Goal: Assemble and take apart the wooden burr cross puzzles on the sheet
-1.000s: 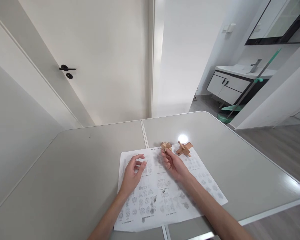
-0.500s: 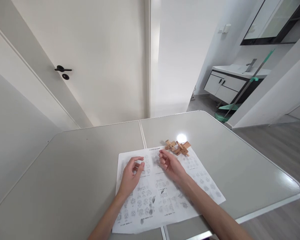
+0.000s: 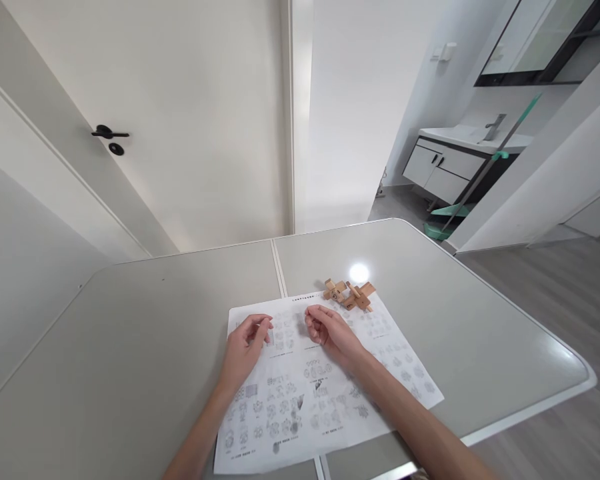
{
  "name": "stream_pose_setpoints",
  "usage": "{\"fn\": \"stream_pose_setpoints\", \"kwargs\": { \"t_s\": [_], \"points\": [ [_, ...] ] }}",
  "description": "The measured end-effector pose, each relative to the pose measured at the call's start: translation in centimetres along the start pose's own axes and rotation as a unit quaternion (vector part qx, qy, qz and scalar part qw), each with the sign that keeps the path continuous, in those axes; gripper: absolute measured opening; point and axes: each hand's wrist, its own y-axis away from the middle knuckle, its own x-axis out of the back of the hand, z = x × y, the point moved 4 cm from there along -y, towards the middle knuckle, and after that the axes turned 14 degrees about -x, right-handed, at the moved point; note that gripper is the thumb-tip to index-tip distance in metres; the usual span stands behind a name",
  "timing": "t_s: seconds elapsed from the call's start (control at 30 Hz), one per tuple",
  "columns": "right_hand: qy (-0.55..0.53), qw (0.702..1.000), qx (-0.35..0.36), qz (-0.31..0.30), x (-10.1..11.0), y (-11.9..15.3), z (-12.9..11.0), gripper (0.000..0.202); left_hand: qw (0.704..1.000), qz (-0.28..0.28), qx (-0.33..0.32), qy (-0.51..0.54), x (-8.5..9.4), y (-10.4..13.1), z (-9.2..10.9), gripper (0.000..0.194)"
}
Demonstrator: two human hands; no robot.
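Currently, two bare hands hover or rest, it is hard to tell which, above a printed paper sheet (image 3: 305, 363) lying on a pale grey tabletop (image 3: 155, 347). The left hand (image 3: 243, 345) is loosely curled over the sheet's left side, seemingly with nothing in its grasp. The right hand (image 3: 334, 332) is relaxed too, fingers bent inward, with no object visible in it. Just beyond it, at the sheet's far right corner, sit two crossed wooden pieces: a lighter block (image 3: 335, 291) and, close beside it, a browner block (image 3: 361, 297); whether they touch is unclear. For careful handling, I would keep the right forearm (image 3: 410, 407) from dragging the paper, and grip either block near its centre, since the projecting bars might slide loose.
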Motion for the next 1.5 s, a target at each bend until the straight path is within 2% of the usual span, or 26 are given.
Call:
{"fn": "stream_pose_setpoints", "kwargs": {
  "t_s": [0.23, 0.3, 0.47, 0.57, 0.63, 0.73, 0.9, 1.0, 1.13, 1.3, 1.4, 1.5],
  "points": [
    [0.012, 1.000, 0.002, 0.004, 0.1, -0.6, 0.5, 0.041, 0.995, 0.088, 0.039, -0.033, 4.1, -1.2, -1.7, 0.046],
    [0.024, 1.000, 0.004, 0.007, -0.2, -0.6, 0.8, 0.043, 0.993, 0.098, 0.051, -0.041, 4.9, -1.2, -2.0, 0.047],
    [0.099, 0.994, 0.024, 0.028, -1.3, -0.2, 1.1, 0.048, 0.989, 0.107, 0.078, -0.068, 5.6, -0.6, -2.0, 0.046],
    [0.145, 0.989, 0.021, 0.028, -1.2, 0.8, 0.9, 0.050, 0.985, 0.112, 0.088, -0.102, 5.7, -0.4, -1.6, 0.045],
    [0.178, 0.984, 0.006, 0.028, -0.5, 2.0, 0.7, 0.050, 0.983, 0.115, 0.092, -0.114, 5.8, -0.4, -1.5, 0.044],
    [0.208, 0.976, -0.011, 0.055, 1.6, 4.0, 0.1, 0.049, 0.983, 0.116, 0.091, -0.114, 6.0, -0.3, -1.7, 0.042],
    [0.234, 0.961, -0.042, 0.140, 5.5, 6.4, -0.8, 0.052, 0.986, 0.110, 0.086, -0.095, 6.0, -0.1, -2.0, 0.041],
    [0.285, 0.939, -0.033, 0.191, 7.1, 7.3, -1.8, 0.056, 0.985, 0.114, 0.088, -0.096, 5.9, -0.3, -1.8, 0.041],
    [0.370, 0.886, 0.000, 0.278, 8.6, 7.7, -3.9, 0.060, 0.984, 0.119, 0.085, -0.106, 5.7, -0.5, -1.7, 0.041],
    [0.461, 0.821, 0.028, 0.335, 9.0, 6.4, -6.2, 0.060, 0.984, 0.110, 0.080, -0.111, 5.4, -0.5, -2.0, 0.042],
    [0.499, 0.783, 0.072, 0.366, 8.9, 5.6, -6.2, 0.058, 0.984, 0.118, 0.066, -0.116, 5.5, -0.4, -1.7, 0.043],
    [0.475, 0.780, 0.096, 0.395, 9.0, 6.1, -5.2, 0.053, 0.986, 0.108, 0.060, -0.114, 5.6, -0.4, -1.4, 0.044]
  ]
}}
